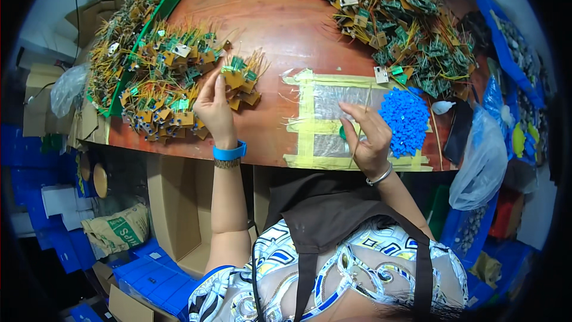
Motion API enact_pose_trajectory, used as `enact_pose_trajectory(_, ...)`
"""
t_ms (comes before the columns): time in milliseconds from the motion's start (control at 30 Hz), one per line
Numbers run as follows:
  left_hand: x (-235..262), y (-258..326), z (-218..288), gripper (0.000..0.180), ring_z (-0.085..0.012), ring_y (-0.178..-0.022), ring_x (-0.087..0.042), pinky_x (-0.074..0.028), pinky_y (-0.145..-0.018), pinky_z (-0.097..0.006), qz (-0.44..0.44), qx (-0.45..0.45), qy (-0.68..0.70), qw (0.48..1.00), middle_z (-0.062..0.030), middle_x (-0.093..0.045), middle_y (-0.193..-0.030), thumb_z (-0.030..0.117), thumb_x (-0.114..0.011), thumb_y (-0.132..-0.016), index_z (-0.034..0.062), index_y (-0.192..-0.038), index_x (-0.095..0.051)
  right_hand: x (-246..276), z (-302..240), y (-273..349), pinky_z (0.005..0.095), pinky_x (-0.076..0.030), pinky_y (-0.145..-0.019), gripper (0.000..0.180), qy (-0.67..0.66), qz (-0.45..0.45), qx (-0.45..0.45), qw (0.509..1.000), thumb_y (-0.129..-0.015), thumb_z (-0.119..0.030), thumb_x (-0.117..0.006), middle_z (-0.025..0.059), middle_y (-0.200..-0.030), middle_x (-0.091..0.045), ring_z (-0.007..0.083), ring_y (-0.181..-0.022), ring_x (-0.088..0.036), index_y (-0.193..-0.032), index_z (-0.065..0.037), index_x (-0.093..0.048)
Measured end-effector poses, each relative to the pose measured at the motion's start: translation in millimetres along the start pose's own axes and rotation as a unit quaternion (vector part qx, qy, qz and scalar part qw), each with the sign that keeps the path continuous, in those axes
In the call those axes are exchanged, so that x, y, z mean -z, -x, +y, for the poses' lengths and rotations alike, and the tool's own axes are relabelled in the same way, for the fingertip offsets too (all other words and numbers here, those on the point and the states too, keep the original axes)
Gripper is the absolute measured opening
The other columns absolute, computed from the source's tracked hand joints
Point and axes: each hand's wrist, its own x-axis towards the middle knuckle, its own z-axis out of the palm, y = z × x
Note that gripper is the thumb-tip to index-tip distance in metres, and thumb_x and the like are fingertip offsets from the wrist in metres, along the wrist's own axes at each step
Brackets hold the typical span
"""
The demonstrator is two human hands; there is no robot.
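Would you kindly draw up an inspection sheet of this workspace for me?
Surface: reddish-brown table, with a clear plastic sheet bordered by yellow tape.
Job's things: left pile of wired circuit boards; right pile; heap of small blue parts.
Clutter: translucent plastic bag at the table's right edge.
Left hand: fingertips at a small cluster of wired boards; grip unclear.
Right hand: over the taped area, beside the blue parts; grip on the thin stick unclear.
Cables: thin dark cable hanging at upper left.
Surroundings: open cardboard box below the table's near edge.
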Motion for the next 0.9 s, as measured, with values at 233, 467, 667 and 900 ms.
enact_pose_trajectory(233, 19.7, -8.5, -27.1, 0.043, -0.0378, -0.125, -0.041, -0.04, -0.099, -0.047, -0.021, -0.205, -0.453, 0.867, -0.0193, -0.046, -0.137, 0.023, -0.071, -0.086, 0.0058, -0.124, -0.061, 3.1, 1.1, 6.0, 0.0326, -0.051, -0.07, 0.033, 0.015, -0.008, -0.006, 1.0, -0.076, 0.006, -0.073, 0.0134, -0.092, -0.068, 0.0289, -0.08, -0.066, -0.107, -0.004, -0.068)
enact_pose_trajectory(467, 15.5, 21.8, -24.2, 0.064, -0.0447, -0.145, -0.011, -0.02, -0.11, -0.067, -0.301, -0.283, -0.645, 0.643, -0.0192, -0.015, -0.158, 0.033, -0.067, -0.087, 0.0207, -0.144, -0.043, 12.2, 7.4, 17.3, 0.0322, -0.051, -0.071, 0.031, 0.018, 0.001, -0.011, 1.0, -0.077, 0.006, -0.072, 0.0131, -0.092, -0.069, 0.0281, -0.082, -0.066, -0.106, -0.004, -0.068)
enact_pose_trajectory(667, 18.8, -21.5, -52.5, 0.056, -0.0437, -0.147, -0.006, -0.025, -0.11, -0.063, -0.301, -0.349, -0.667, 0.586, -0.0157, -0.008, -0.161, 0.026, -0.057, -0.094, 0.0192, -0.147, -0.04, 21.2, 13.3, 22.7, 0.0338, -0.051, -0.072, 0.031, 0.02, 0.01, -0.031, 0.999, -0.076, 0.005, -0.072, 0.0134, -0.091, -0.069, 0.0291, -0.082, -0.066, -0.106, -0.004, -0.069)
enact_pose_trajectory(900, -1.5, -79.2, -58.8, 0.052, -0.037, -0.147, -0.014, -0.034, -0.1, -0.063, -0.265, -0.324, -0.774, 0.476, -0.01, -0.011, -0.162, 0.034, -0.051, -0.097, 0.0239, -0.146, -0.041, 30.2, 25.1, 19.9, 0.0352, -0.051, -0.069, 0.031, 0.018, 0.042, -0.032, 0.998, -0.076, 0.005, -0.072, 0.0131, -0.087, -0.068, 0.0296, -0.078, -0.066, -0.105, -0.004, -0.068)
